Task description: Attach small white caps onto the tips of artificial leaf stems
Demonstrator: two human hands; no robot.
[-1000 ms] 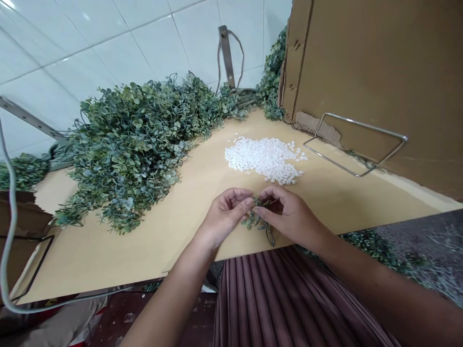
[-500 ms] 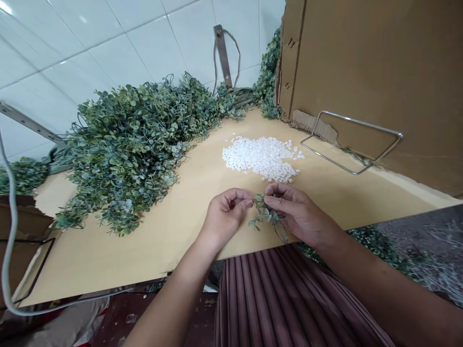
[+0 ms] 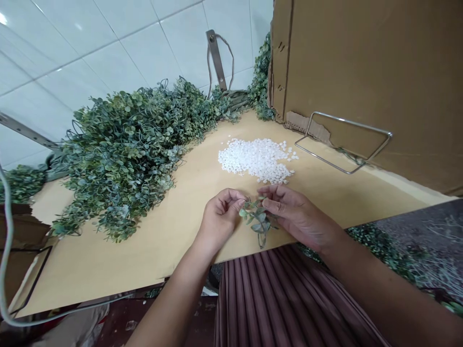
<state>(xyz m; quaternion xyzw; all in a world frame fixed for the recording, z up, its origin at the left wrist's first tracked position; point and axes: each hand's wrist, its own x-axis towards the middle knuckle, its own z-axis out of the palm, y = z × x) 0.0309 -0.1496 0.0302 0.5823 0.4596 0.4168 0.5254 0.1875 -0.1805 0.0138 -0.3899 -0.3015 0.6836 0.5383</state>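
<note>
Near the table's front edge, a small sprig of artificial greenery hangs between my two hands, its looped stem pointing down. My right hand is closed, thumb and fingers pinching the sprig from the right. My left hand is closed in a pinch at the sprig's left side; its fingertips meet the leaves there, and anything smaller between them is hidden. Just beyond my hands lies a spread of small white plastic pieces. To the left rises a big heap of similar green sprigs.
A tan board tabletop carries everything. At the right a bent metal wire frame stands against a large cardboard box. A metal bracket leans on the tiled wall. A white cable runs down the left side.
The sprig has turned, so its looped stem now hangs lower and further left. Both hands stay close together, pinching. The whole view has shifted slightly.
</note>
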